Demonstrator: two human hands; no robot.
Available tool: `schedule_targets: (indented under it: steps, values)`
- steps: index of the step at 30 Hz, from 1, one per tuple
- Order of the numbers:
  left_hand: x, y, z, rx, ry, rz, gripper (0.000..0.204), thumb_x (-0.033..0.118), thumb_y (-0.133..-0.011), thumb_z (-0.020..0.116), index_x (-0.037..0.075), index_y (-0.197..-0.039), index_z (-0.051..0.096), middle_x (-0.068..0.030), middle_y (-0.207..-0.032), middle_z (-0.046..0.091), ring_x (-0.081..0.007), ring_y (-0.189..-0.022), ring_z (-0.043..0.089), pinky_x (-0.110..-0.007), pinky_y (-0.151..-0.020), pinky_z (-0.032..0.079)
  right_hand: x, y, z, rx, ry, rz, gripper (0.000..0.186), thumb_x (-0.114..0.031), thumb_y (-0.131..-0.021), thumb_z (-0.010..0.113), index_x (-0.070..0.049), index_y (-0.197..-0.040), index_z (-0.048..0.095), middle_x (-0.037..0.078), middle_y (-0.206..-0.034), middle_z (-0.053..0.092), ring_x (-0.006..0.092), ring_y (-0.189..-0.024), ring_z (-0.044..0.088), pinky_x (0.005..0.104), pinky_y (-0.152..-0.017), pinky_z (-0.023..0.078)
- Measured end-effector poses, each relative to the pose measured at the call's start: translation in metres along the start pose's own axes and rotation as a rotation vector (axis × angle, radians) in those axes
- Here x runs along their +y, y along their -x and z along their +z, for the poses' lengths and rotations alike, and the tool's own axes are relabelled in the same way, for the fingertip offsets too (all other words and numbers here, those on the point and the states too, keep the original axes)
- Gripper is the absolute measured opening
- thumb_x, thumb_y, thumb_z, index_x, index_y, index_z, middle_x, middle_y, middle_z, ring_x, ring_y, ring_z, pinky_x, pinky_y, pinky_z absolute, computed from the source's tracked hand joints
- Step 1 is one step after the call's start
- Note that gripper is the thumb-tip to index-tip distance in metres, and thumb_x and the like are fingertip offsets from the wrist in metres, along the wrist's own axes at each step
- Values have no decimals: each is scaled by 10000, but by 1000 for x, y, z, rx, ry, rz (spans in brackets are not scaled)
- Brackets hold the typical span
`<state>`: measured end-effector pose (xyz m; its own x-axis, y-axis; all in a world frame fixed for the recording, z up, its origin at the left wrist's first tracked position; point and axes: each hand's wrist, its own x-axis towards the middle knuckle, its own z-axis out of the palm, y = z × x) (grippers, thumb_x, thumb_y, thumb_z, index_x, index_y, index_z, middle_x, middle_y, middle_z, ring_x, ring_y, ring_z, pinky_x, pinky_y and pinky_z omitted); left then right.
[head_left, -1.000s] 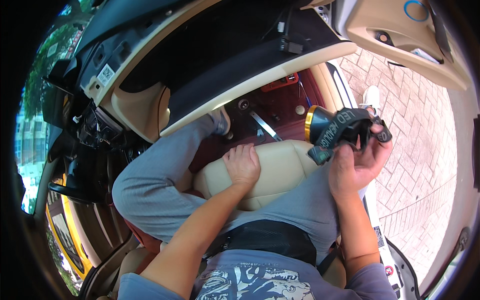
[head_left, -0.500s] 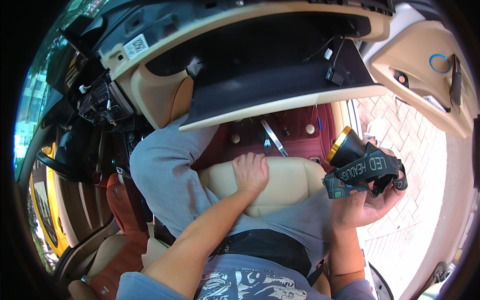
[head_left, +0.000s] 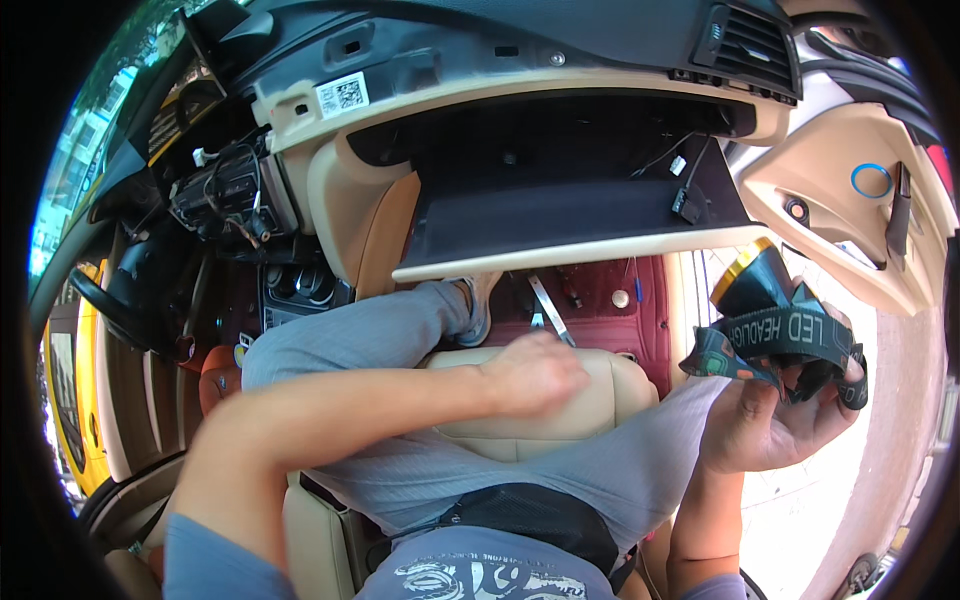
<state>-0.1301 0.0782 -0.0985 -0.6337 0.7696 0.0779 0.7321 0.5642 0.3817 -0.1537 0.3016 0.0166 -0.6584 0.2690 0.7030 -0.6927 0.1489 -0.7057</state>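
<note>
A headlamp with a black body, gold-rimmed lens and dark printed strap (head_left: 790,338) is in my right hand (head_left: 765,430), which grips it from below by the strap. Its lens end tilts up and to the left, close to the corner of the open glovebox (head_left: 590,215). My left hand (head_left: 540,375) is over the front of the beige seat cushion (head_left: 590,400), smeared by motion, so its fingers cannot be made out. Just beyond it, a flat metal tool (head_left: 548,308) lies on the dark red floor mat (head_left: 650,300).
Loose wires and a connector (head_left: 685,203) hang in the glovebox. At left, the dash centre is opened, showing cables (head_left: 258,215); the steering wheel (head_left: 110,310) is farther left. The open beige door (head_left: 830,190) stands at right. My bent leg (head_left: 360,330) rests ahead of the seat.
My left hand has shifted right over the cushion, its elbow swinging outward. My right hand has carried the headlamp slightly right. The view has tilted up, and my leg has moved.
</note>
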Motion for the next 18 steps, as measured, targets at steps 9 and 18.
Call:
schedule_targets:
  steps: [9,18]
  values:
    - [-125,-34,-160,294,7,-535,356,52,-910,655,38,-1264,617,-133,-1065,647,-304,-968,654,-363,-840,545,53,-1,35,-100,-40,129,665,-364,-860,793,-140,-1348,400,215,-1369,467,367,-1265,543,542,-1085,478]
    - [-193,-34,-126,190,137,-497,363,84,-923,632,55,-1283,596,-120,-1187,615,-320,-1135,602,-390,-988,467,88,-3,67,-126,-124,239,747,-176,-747,898,-159,-1308,405,183,-1295,501,363,-1223,577,487,-1016,536]
